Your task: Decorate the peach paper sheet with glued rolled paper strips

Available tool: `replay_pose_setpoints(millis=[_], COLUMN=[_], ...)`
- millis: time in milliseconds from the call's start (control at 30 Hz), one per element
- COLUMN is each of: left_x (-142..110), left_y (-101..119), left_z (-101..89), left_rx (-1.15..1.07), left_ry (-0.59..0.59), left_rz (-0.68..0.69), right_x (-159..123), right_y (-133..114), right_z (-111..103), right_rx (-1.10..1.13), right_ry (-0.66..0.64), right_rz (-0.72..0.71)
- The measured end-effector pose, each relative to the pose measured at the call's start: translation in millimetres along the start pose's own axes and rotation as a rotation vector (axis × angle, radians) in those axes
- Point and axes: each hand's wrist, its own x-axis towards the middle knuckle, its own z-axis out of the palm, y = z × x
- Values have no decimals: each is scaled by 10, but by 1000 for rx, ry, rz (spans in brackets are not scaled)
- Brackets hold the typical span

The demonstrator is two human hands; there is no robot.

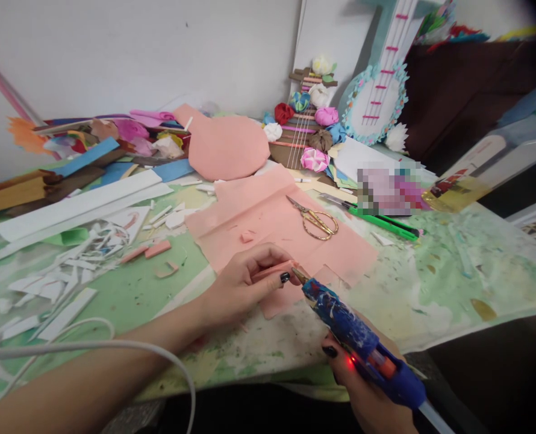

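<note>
Strip [270, 272], pink and folded small, sits in the left hand [238, 277] over the desk [444, 271]. That hand's grip is nearly closed, with the thumb and fingers pinching the strip. The right hand [367, 386] wraps its grip around a blue glue gun [340, 325]. The gun's nose is at the strip's end; I can't tell if they touch.

The strip looks light and bendy, so a hard squeeze could crush it. Its long sides look best to hold, away from the nose, which may be hot. The gun looks heavier.

Past the left hand, a pink sheet [263, 208] lies flat with gold scissors [318, 223] on it. A green cutter [385, 223] lies to the right, white scraps [46, 280] to the left.
</note>
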Motion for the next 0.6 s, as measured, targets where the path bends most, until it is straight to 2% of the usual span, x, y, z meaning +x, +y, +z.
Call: replay_pose_setpoints(millis=[333,600], left_x=[1,10], left_y=[16,33], left_z=[5,0], left_rx=[-30,-70], left_ry=[24,15], left_rz=[-14,-48], right_x=[-7,-21], right_y=[-15,16], right_z=[11,-10], right_rx=[4,-42], right_ry=[23,-12], right_rz=[17,-38])
